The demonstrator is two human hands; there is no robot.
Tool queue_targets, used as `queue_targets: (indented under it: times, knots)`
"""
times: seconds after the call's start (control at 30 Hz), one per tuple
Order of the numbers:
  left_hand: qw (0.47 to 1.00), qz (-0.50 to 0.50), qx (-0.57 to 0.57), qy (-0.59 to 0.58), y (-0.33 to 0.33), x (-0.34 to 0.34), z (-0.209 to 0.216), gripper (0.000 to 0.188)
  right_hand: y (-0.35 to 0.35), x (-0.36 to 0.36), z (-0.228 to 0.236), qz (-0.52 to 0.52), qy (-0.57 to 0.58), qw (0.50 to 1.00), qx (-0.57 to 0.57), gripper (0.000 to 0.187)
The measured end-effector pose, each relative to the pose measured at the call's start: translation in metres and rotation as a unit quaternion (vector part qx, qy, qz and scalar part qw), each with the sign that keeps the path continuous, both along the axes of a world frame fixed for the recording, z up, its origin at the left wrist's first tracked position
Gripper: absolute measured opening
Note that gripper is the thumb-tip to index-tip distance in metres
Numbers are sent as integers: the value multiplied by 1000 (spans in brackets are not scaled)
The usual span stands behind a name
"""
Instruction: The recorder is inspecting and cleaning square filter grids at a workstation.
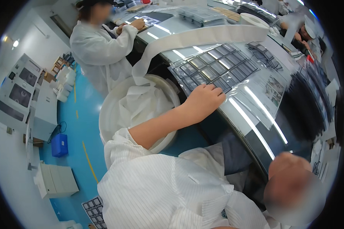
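Observation:
My left hand [206, 100] rests at the table's near edge, its fingers curled over the near corner of a gridded plastic tray [218, 63]. The tray lies flat and has rows of dark rectangular cells with pale frames. The fingertips' exact grip is hidden by the back of the hand. Low at the right, my right hand [288, 164] is near the table's dark front edge. Its fingers are blurred, so whether it holds anything cannot be seen. Beyond the tray runs a long white strip [202, 36], which drops into a round white bin [105, 114] beside my left arm.
A smaller dark gridded piece [264, 55] and a clear sheet [252, 103] lie on the glossy table. Clear trays [200, 16] are stacked farther back. A co-worker in white [99, 49] works at the far left. A blue box [59, 145] stands on the floor.

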State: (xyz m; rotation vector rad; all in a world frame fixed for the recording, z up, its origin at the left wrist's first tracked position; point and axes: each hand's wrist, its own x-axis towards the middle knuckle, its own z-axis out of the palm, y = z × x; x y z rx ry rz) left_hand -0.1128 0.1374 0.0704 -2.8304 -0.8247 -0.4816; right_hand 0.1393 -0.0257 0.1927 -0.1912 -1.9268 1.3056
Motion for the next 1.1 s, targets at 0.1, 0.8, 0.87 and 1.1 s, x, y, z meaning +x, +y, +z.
queue_targets:
  times: [0.1, 0.8, 0.87, 1.1]
  knots:
    - [998, -1, -26, -48, 4, -8, -3, 18, 6, 9, -14, -138, -59, 980, -132, 30]
    - [856, -323, 149, -374, 12, 54, 68, 12, 106, 93, -113, -155, 127, 787, -584, 110]
    - [856, -396, 158, -292, -37, 53, 78, 20, 98, 99, -113, -111, 123, 802, -574, 118]
    - [772, -509, 227, -305, -78, 67, 30, 23, 50, 107, -104, -206, -160, 839, -478, 67]
